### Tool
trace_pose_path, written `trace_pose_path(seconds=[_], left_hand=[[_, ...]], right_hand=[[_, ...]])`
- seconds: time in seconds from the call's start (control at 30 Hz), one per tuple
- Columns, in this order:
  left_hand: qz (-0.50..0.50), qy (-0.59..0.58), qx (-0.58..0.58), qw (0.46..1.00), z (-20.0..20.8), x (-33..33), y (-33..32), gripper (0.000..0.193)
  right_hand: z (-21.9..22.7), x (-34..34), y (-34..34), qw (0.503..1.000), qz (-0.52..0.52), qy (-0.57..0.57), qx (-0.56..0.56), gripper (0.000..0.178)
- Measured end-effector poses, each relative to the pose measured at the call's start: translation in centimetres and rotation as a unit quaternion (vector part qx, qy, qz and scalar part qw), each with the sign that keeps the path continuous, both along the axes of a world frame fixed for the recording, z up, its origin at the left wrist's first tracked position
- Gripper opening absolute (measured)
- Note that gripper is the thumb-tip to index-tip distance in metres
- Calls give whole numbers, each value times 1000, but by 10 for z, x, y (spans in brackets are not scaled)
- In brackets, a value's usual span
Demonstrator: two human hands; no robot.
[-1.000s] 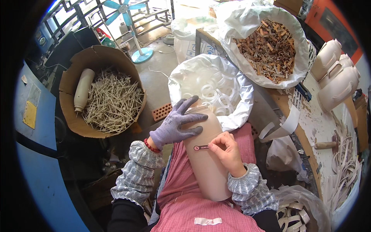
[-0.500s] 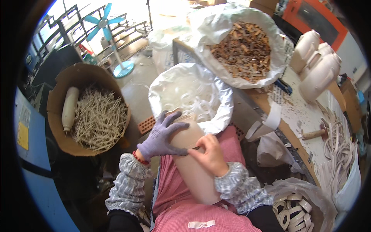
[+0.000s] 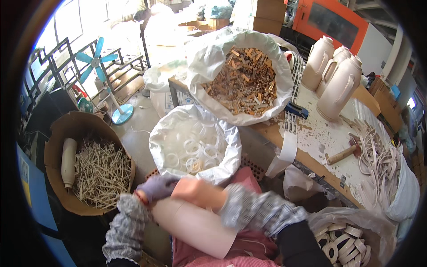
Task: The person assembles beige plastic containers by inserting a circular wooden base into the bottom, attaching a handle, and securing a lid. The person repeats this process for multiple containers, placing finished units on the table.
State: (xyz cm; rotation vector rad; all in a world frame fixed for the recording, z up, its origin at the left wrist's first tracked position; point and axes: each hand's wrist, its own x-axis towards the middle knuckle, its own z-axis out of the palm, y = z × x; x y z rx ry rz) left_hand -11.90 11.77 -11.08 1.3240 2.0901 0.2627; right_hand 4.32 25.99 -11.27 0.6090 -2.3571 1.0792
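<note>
Currently my gloved left hand [image 3: 156, 188] and bare right hand [image 3: 195, 192] clamp the beige plastic cylinder shell [image 3: 193, 224] on my lap; motion blur suggests it could slip

I am sitting on a dusty grey concrete floor [image 3: 140, 129] where daylight is flooding in from the upper left. A blue-bladed pedestal fan [image 3: 95, 58] is standing before dark metal racks [image 3: 58, 62]. An orange machine cabinet [image 3: 338, 20] is rising behind the paint-spattered wooden workbench [image 3: 318, 138].
</note>
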Motion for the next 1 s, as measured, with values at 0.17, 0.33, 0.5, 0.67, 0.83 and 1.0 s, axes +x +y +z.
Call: trace_pose_path(seconds=[0.17,0.33,0.5,0.67,0.83,1.0], left_hand=[[65,-194,-13,979,-52,32,-81,57],[299,-245,105,916,-59,89,-123,40],[269,-243,190,912,-41,80,-116,35],[0,-24,129,991,-27,79,-41,46],[4,-250,10,968,-24,87,10,50],[109,-540,33,834,-62,76,-20,50]], right_hand=[[30,-31,255,861,-499,-99,-7,24],[40,-63,298,672,-691,-267,1,35],[32,-65,325,713,-669,-194,-79,33],[45,-33,322,749,-646,-136,50,21],[43,5,322,835,-541,-102,23,13],[43,23,176,941,-301,-25,155,12]])
